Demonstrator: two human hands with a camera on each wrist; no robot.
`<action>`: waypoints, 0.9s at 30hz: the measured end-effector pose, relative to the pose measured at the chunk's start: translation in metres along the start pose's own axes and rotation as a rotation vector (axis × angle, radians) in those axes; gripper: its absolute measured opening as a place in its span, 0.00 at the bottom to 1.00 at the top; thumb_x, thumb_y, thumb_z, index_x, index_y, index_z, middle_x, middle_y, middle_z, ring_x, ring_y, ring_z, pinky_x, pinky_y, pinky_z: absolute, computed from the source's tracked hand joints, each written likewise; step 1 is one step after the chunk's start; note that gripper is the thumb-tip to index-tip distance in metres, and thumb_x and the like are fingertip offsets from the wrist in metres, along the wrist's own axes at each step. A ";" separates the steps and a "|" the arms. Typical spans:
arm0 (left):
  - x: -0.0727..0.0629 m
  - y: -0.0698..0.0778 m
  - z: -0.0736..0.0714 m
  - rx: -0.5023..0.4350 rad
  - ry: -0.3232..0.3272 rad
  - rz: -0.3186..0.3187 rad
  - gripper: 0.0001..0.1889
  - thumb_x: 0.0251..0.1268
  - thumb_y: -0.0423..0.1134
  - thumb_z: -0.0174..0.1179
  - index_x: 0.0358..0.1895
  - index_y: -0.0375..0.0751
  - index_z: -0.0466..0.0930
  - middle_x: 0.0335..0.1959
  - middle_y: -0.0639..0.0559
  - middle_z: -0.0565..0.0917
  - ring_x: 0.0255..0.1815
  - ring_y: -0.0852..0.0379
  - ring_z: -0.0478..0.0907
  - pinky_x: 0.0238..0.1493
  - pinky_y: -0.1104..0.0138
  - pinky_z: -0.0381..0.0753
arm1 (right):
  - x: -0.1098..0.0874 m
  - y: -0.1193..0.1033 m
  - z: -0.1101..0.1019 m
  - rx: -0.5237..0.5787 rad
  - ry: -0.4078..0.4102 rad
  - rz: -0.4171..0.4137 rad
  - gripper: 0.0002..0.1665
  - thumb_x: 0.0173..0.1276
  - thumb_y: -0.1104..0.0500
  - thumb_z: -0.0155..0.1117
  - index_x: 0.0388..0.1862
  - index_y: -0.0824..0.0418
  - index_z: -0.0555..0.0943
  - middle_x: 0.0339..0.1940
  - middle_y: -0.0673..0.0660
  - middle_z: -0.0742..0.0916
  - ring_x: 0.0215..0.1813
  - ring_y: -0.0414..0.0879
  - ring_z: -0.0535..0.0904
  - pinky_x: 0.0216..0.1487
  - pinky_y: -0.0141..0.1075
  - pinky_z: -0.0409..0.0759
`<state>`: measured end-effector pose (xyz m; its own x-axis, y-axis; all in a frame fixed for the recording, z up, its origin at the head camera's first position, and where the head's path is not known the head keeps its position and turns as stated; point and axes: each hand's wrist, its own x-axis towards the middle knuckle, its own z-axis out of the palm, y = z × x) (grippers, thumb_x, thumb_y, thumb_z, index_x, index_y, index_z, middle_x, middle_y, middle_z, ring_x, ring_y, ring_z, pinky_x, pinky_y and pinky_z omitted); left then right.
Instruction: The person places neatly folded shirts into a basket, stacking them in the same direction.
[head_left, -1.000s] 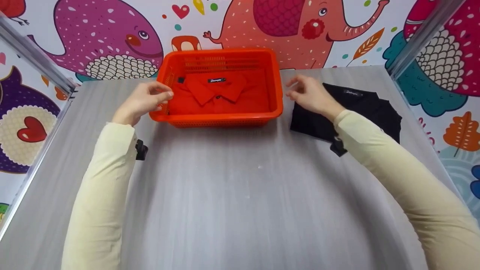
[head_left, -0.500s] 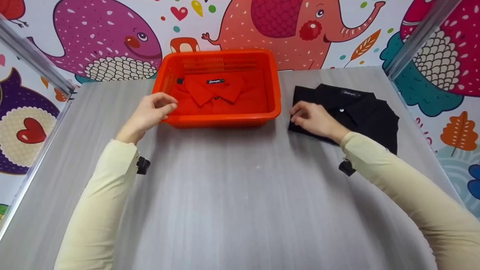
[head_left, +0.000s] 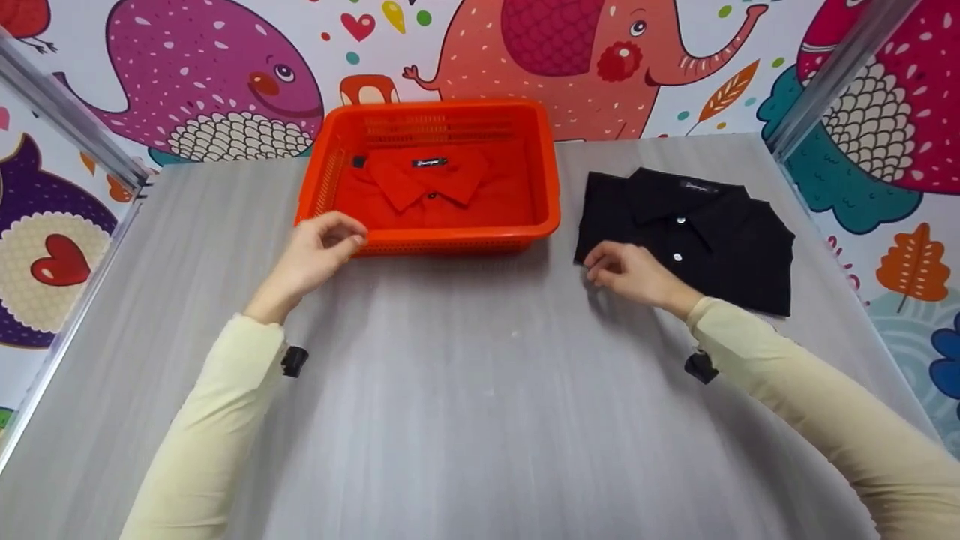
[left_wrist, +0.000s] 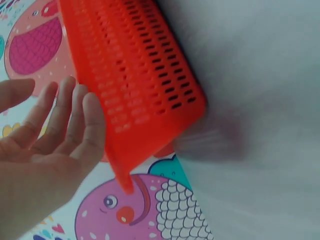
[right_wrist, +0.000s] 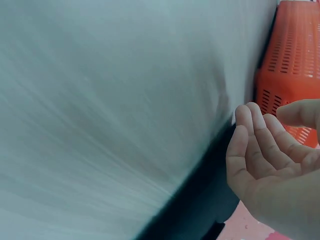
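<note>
An orange plastic basket [head_left: 442, 235] with perforated walls stands at the back of the table, a folded red shirt [head_left: 465, 206] lying collar-up inside it. In front of the basket's left front corner is my left hand [head_left: 311, 251], fingers loosely curved and holding nothing; the left wrist view shows its palm beside the basket wall [left_wrist: 135, 65]. To the basket's right lies a folded black shirt [head_left: 742, 247] with white buttons and a collar label. My right hand [head_left: 637, 276] overlaps that shirt's front left edge in the head view, its fingers relaxed and bare of any object.
The grey table [head_left: 450, 405] stretches out in front of the basket. Printed cartoon-animal walls [head_left: 210, 75] enclose the back and sides, with metal corner posts [head_left: 825, 82] at the back corners. A small black device [head_left: 702, 367] is worn at each wrist.
Both hands have drawn back toward the front, away from the basket's sides. More of the black shirt now shows past my right hand. The basket and both shirts stay in place.
</note>
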<state>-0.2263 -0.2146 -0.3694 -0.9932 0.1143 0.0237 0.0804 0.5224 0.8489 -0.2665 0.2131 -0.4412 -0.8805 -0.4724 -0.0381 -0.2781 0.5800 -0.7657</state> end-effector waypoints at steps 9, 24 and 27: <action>0.000 -0.010 0.032 0.046 -0.053 0.028 0.07 0.65 0.29 0.58 0.43 0.29 0.81 0.38 0.42 0.84 0.37 0.53 0.77 0.38 0.70 0.74 | -0.020 0.008 0.006 0.058 -0.036 -0.019 0.10 0.63 0.74 0.56 0.42 0.70 0.79 0.35 0.62 0.86 0.39 0.53 0.84 0.36 0.29 0.79; 0.003 -0.012 0.083 0.046 -0.168 0.042 0.06 0.63 0.27 0.58 0.41 0.29 0.81 0.36 0.39 0.85 0.36 0.41 0.81 0.31 0.68 0.78 | -0.043 0.018 0.004 0.141 -0.029 -0.071 0.12 0.61 0.78 0.53 0.43 0.74 0.79 0.35 0.64 0.86 0.38 0.55 0.83 0.39 0.31 0.81; 0.005 -0.011 0.092 0.061 -0.177 0.072 0.05 0.62 0.26 0.57 0.39 0.30 0.81 0.34 0.40 0.85 0.33 0.43 0.82 0.28 0.68 0.79 | -0.048 0.024 -0.001 0.174 -0.014 -0.074 0.12 0.62 0.78 0.52 0.43 0.76 0.78 0.36 0.66 0.85 0.37 0.54 0.83 0.38 0.32 0.81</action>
<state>-0.2239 -0.1418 -0.4274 -0.9546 0.2974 -0.0143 0.1614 0.5571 0.8146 -0.2315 0.2501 -0.4577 -0.8545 -0.5192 0.0143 -0.2701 0.4207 -0.8660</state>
